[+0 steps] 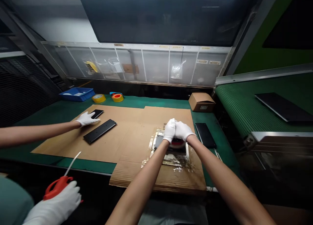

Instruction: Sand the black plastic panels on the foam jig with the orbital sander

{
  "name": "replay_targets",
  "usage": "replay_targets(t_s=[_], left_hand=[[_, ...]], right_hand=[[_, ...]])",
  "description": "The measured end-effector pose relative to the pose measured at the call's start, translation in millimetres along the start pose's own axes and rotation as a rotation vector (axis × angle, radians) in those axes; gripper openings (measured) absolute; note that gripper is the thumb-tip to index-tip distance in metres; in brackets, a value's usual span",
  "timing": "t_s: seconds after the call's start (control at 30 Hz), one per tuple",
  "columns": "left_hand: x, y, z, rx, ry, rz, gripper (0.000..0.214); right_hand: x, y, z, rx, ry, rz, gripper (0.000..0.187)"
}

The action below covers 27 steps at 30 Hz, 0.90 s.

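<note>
My left hand [169,131], in a white glove, is closed and pressed against my right hand [184,131], gloved and closed too. Both are over a flat fixture [171,160] fastened to the cardboard with clear tape. Under my right hand shows part of a round red and white thing [178,144]; what my fingers grip is hidden. A dark flat piece [158,141] lies by my left wrist. To the right of my right hand, a black panel [205,135] rests on the green mat.
At left a co-worker's gloved hand [86,119] touches a black panel [97,113]; the other holds a red air blow gun [57,187]. Another black panel [100,131] lies between. Tape rolls [98,98], a blue tray [77,94] and a cardboard box [201,102] stand behind. A green conveyor [241,97] runs right.
</note>
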State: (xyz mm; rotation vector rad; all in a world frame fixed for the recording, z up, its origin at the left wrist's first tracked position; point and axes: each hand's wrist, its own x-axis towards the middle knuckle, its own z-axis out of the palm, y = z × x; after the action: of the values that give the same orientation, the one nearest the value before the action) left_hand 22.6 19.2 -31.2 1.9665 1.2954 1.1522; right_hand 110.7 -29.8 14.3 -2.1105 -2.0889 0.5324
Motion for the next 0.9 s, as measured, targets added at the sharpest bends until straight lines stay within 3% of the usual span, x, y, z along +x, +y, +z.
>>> replay_targets(t_s=[0.1, 0.23, 0.3, 0.43, 0.6, 0.7, 0.8, 0.9], left_hand=[[2, -9, 9.8, -0.093, -0.076, -0.063, 0.038], [-12, -31, -7.0, -0.127, -0.076, -0.144, 0.04], [-19, -40, -19.2, -0.124, -0.054, -0.157, 0.034], [-32, -60, -50.3, -0.093, 0.015, -0.173, 0.034], [-63, -102, -110.6, -0.072, 0.203, -0.211, 0.037], [-88, -127, -140.3, -0.024, 0.26, -0.277, 0.039], [-114, -144, -154.5, 0.069, 0.274, -0.307, 0.034], [-137, -156, -156.5, 0.163, 0.282, -0.269, 0.032]], right_hand=[[0, -3, 0, -0.015, 0.039, 0.063, 0.058], [4, -14, 5, 0.019, -0.001, -0.12, 0.059], [9, -19, 6, 0.007, -0.007, -0.157, 0.05], [9, -28, 11, -0.041, 0.028, -0.035, 0.041], [-19, -35, 25, -0.074, 0.007, -0.225, 0.03], [-30, -36, 24, -0.12, 0.066, -0.091, 0.03], [-36, -33, 23, -0.164, 0.147, 0.019, 0.029], [-50, -23, 28, -0.166, 0.13, -0.08, 0.031]])
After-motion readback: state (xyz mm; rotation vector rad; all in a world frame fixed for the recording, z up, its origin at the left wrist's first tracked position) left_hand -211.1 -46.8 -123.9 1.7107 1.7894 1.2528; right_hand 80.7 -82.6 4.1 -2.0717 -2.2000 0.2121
